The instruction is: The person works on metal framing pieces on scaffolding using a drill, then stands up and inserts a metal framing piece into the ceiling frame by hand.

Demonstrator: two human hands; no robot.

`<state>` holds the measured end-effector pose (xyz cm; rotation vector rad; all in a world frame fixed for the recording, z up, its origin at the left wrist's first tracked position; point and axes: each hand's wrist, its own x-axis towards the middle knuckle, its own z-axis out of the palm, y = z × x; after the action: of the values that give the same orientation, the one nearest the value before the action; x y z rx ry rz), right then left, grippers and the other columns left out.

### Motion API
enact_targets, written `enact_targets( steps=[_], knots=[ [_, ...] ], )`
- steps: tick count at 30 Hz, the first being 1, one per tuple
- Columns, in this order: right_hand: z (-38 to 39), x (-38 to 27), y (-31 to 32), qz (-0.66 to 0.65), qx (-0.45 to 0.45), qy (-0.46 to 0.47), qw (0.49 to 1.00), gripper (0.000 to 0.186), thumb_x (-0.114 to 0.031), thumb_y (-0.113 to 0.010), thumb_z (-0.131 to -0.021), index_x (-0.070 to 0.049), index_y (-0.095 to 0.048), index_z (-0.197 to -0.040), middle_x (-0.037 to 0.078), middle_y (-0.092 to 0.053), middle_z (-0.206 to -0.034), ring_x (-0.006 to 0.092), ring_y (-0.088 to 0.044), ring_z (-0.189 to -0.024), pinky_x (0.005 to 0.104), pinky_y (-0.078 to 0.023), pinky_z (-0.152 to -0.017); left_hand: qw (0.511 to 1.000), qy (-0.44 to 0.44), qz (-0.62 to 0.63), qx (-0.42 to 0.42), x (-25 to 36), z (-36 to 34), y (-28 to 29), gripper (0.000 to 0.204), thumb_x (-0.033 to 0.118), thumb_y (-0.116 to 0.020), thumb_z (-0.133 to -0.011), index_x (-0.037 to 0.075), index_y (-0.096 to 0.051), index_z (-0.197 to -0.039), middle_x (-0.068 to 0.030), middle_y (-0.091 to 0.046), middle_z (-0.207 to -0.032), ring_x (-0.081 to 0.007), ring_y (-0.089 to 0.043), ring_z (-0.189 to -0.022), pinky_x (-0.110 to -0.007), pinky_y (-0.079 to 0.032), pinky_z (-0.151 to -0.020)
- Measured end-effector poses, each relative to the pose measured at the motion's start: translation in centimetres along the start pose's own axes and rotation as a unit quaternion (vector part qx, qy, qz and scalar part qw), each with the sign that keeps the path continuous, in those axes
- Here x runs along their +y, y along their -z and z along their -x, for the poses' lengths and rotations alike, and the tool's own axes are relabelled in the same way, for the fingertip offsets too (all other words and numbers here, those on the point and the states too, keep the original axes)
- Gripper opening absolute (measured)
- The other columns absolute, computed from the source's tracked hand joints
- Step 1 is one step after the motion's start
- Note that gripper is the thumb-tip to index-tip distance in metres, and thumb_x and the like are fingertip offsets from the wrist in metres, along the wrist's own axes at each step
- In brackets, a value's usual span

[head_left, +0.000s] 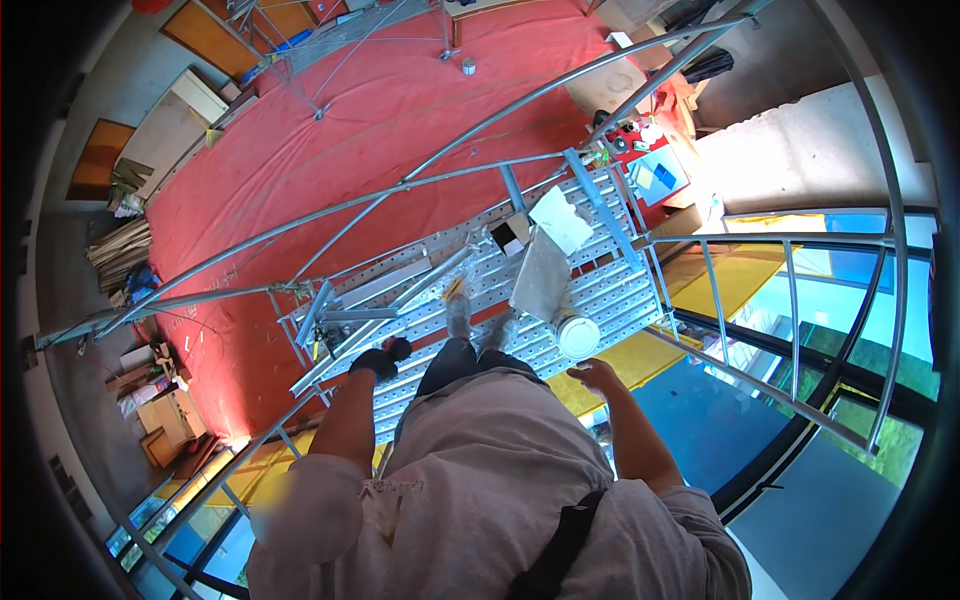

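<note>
gry shirt [480,440] x1 | hands [597,377] x2 | wht tub [578,338] x1, nr r one

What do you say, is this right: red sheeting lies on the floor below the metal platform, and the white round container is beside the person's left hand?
Not quite: the head view shows the white round container beside the right hand, not the left hand. Red sheeting does lie on the floor below the metal platform.

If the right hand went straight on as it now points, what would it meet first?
Probably the white bucket just ahead of the right hand, though depth is unclear and the hand might pass above it.
</note>
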<state>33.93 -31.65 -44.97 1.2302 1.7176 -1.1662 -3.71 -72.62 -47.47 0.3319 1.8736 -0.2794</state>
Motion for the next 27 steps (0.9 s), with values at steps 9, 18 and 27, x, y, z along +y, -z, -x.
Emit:
enact_targets(
  steps=[9,18,27],
  knots=[
    [-0.9,2.5,0.7,0.014,-0.017,0.001,1.0,0.081,-0.06,-0.082,-0.079,0.0,-0.067,-0.13,0.022,-0.068,-0.13,0.0343,-0.065,-0.122,0.0419,-0.051,-0.103,0.998,-0.003,0.059,0.037,5.7,3.5,0.1,0.045,0.029,-0.067,-0.08,0.01,-0.073,-0.121,-0.0173,-0.072,-0.125,-0.0329,-0.068,-0.117,-0.042,-0.052,-0.103],
    [-1.9,4.7,2.1,0.021,-0.01,0.016,1.0,0.082,-0.059,-0.084,-0.077,0.001,-0.067,-0.13,0.022,-0.069,-0.129,0.0332,-0.065,-0.121,0.042,-0.051,-0.103,0.997,0.0,0.036,0.065,6.4,5.8,-0.4,0.043,0.03,-0.066,-0.082,0.009,-0.074,-0.119,-0.018,-0.072,-0.123,-0.033,-0.069,-0.116,-0.042,-0.052,-0.102],
    [-2.2,4.9,1.0,0.038,0.018,0.037,0.998,0.08,-0.054,-0.087,-0.077,0.002,-0.066,-0.13,0.02,-0.071,-0.122,0.0286,-0.072,-0.1,0.04,-0.059,-0.081,0.999,-0.012,0.011,0.05,2.6,2.7,0.3,0.059,0.041,-0.07,-0.079,0.012,-0.069,-0.131,-0.0204,-0.066,-0.134,-0.0332,-0.063,-0.127,-0.042,-0.047,-0.11]
  ],
)
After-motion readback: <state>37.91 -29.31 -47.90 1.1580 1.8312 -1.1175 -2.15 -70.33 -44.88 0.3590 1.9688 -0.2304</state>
